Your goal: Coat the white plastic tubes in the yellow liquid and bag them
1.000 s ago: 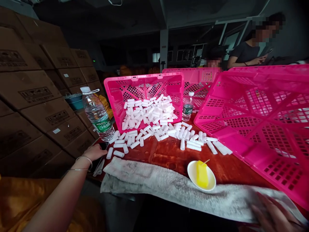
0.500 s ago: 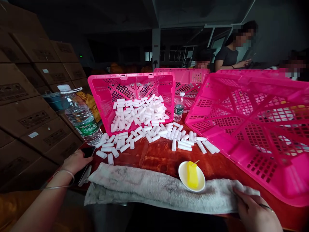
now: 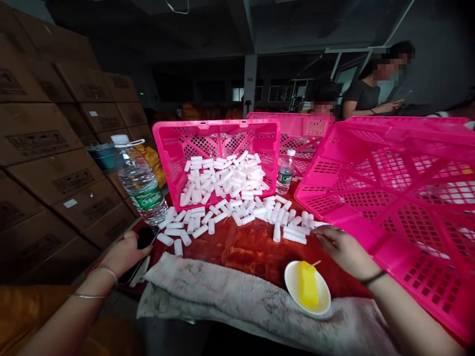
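My left hand [image 3: 124, 254] rests at the table's left edge over a dark phone [image 3: 145, 238]; what its curled fingers hold, if anything, is hidden. My right hand [image 3: 339, 247] reaches over the right side of the red table [image 3: 245, 249], fingertips at the right end of the loose white tubes [image 3: 295, 235]. Whether a tube is between those fingers is unclear. Below lies a grey towel [image 3: 230, 287]. On its right part stands a white bowl [image 3: 324, 301] holding a yellow block [image 3: 308, 287] with a thin stick.
A pink basket [image 3: 161, 148] on its side spills white tubes. Another pink basket [image 3: 386, 232] leans at right. A large water bottle [image 3: 143, 183] and a small one [image 3: 285, 175] stand nearby. Cartons [image 3: 55, 148] are stacked left. A person [image 3: 361, 99] is behind.
My right hand has left the towel's right end and moved forward to the tubes. My left hand stays by the phone. The whole view has shifted slightly.
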Demonstrator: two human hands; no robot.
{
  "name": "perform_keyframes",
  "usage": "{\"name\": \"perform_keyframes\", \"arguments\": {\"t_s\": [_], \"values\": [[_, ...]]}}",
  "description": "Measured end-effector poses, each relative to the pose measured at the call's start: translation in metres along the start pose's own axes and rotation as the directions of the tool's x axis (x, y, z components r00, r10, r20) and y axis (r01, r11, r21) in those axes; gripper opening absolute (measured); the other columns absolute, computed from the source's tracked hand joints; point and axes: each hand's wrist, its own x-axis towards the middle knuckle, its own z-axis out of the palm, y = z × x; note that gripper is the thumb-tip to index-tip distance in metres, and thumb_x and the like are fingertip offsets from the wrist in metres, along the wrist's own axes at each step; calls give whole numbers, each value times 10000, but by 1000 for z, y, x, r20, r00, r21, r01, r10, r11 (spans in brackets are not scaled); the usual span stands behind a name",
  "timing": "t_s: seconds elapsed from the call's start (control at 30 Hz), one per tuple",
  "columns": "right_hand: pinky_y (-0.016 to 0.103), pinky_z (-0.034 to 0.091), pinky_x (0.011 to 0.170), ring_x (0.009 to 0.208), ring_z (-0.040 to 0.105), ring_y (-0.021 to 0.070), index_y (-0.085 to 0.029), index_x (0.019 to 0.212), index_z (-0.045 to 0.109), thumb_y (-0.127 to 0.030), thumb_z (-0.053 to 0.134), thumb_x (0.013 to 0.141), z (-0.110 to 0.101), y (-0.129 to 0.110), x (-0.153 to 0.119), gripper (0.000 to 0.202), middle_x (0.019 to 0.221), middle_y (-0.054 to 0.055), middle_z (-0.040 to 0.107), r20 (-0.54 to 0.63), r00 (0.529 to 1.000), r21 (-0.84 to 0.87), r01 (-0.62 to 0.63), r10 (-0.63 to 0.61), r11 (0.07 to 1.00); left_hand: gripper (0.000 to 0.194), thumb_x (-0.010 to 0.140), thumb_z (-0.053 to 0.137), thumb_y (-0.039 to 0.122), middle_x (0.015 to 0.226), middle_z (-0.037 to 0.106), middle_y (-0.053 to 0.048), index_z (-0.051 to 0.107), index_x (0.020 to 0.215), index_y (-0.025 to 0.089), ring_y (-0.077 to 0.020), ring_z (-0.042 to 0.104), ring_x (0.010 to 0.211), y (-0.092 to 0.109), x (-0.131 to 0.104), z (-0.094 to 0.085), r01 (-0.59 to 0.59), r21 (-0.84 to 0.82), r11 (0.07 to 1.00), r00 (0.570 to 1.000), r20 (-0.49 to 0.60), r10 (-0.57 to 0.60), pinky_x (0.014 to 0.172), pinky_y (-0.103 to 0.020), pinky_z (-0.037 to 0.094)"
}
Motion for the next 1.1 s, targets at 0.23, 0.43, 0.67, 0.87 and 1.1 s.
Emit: {"name": "perform_keyframes", "arguments": {"t_s": [0.23,0.43,0.67,0.87,1.1], "values": [[273,447,625,683,623,187,-163,788,669,-242,592,762,58,-13,60,113,746,63,680,270,961,-37,66,-54,997,383,693,559,236,1232,540,-29,616,1070,274,-250,484,1162,26,0,-2,-408,36,912,913,44,406,1000,-309,336],[298,431,595,634,611,199,-179,785,628,-302,547,780,19,-3,15,148,696,70,659,145,987,-94,-56,69,994,250,715,571,283,1019,584,-54,647,949,234,-258,529,1016,61,-13,-19,-525,-73,848,849,15,527,948,-352,383],[271,411,378,434,520,161,-236,771,542,-493,583,725,-16,7,-86,264,548,7,557,-214,736,608,-414,642,677,146,806,504,238,930,603,-13,525,950,226,-170,585,803,144,-130,7,-532,-646,547,648,106,755,698,-265,483],[251,475,392,449,544,152,-222,839,547,-405,608,735,16,13,-131,219,604,-8,580,-150,641,703,-466,753,537,442,736,392,18,1065,617,-107,587,1078,218,-261,561,1032,179,-153,22,-760,-255,598,579,155,801,907,-420,437],[319,568,752,876,666,231,-201,1017,677,-389,553,832,-1,-10,-140,291,1006,96,702,-124,890,522,-318,439,791,277,895,385,245,1159,602,-76,491,1151,256,-218,573,1051,199,-151,26,-642,-566,517,597,54,800,904,-340,472]]}}
